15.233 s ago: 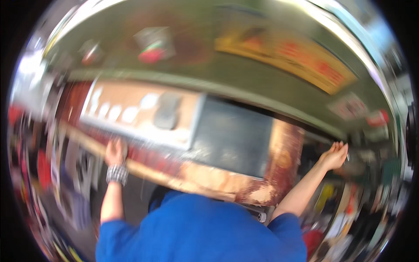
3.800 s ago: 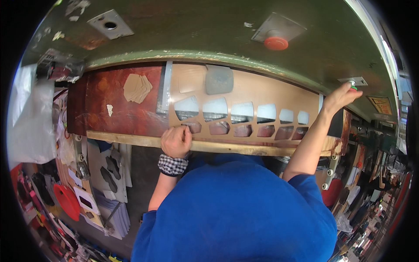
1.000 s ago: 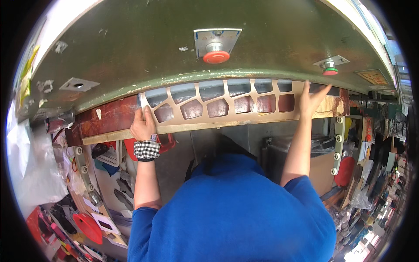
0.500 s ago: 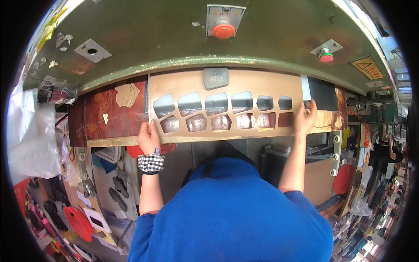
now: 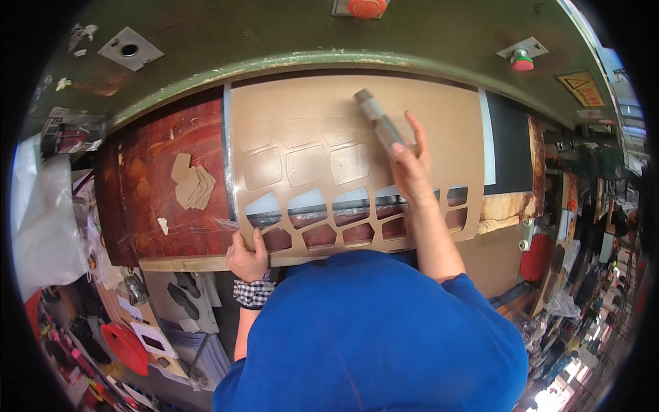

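A large tan sheet (image 5: pixel 439 144) lies before me, with rows of angular holes along its near side. Behind the holes, several cut outlines show with their pieces (image 5: pixel 306 166) still lying in the sheet. My right hand (image 5: pixel 413 168) is closed on a grey metal cutting die (image 5: pixel 379 118), tilted on edge above the sheet's middle; one finger stretches away from it. At the sheet's near left corner, my left hand (image 5: pixel 248 258) pinches the edge between thumb and fingers. Left of the sheet, a small fanned pile of tan cut pieces (image 5: pixel 195 187) rests on the worn red-brown board (image 5: pixel 137 185).
A green machine beam (image 5: pixel 274 34) spans the far side, carrying a red button (image 5: pixel 367 7) and a green-ringed red button (image 5: pixel 522 62). A black mat (image 5: pixel 508 151) lies right of the sheet. Clear plastic (image 5: pixel 48 206) hangs at far left; red stools (image 5: pixel 125 349) stand low.
My right hand has left the sheet's right edge and lifted the cutting die off the sheet. More of the sheet now shows, including outlined pieces behind the holes. My left hand remains at its near left corner.
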`<state>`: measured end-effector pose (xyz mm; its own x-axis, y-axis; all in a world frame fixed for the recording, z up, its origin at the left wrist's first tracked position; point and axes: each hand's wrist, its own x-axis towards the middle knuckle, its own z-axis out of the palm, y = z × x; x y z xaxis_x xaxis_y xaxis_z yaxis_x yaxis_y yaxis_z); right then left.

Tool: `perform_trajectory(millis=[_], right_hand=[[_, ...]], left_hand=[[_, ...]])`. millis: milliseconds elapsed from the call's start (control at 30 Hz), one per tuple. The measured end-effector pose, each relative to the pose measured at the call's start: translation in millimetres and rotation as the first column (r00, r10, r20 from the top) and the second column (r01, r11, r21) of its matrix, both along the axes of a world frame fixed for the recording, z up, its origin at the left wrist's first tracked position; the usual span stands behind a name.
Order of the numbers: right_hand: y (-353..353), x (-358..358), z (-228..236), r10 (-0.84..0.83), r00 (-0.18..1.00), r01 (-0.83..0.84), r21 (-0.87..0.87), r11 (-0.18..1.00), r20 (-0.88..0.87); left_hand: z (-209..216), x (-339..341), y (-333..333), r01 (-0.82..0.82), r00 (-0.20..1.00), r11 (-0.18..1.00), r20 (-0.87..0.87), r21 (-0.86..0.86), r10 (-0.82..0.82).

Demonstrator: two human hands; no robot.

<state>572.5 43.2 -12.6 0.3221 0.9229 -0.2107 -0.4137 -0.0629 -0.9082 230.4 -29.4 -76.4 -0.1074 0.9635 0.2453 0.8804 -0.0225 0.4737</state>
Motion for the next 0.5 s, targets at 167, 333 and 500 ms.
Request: perform_trajectory(millis=[167, 333, 500], right_hand=[[-24, 12, 6, -0.03, 0.534, -0.017, 0.046, 0.999, 0.845], [-19, 7, -25, -0.099, 0.192, -0.126, 0.125, 0.984, 0.976], [17, 49, -8, -0.089, 0.604, 0.055, 0.069, 0.996, 0.792]], left_hand=[[1, -4, -9, 0.027, 0.999, 0.999, 0.022, -0.036, -0.026], [3, 1, 4, 0.02, 0.999, 1.0, 0.029, -0.019, -0.019], [3, 12, 38, -0.011, 1.0, 1.0, 0.014, 0.006, 0.011]])
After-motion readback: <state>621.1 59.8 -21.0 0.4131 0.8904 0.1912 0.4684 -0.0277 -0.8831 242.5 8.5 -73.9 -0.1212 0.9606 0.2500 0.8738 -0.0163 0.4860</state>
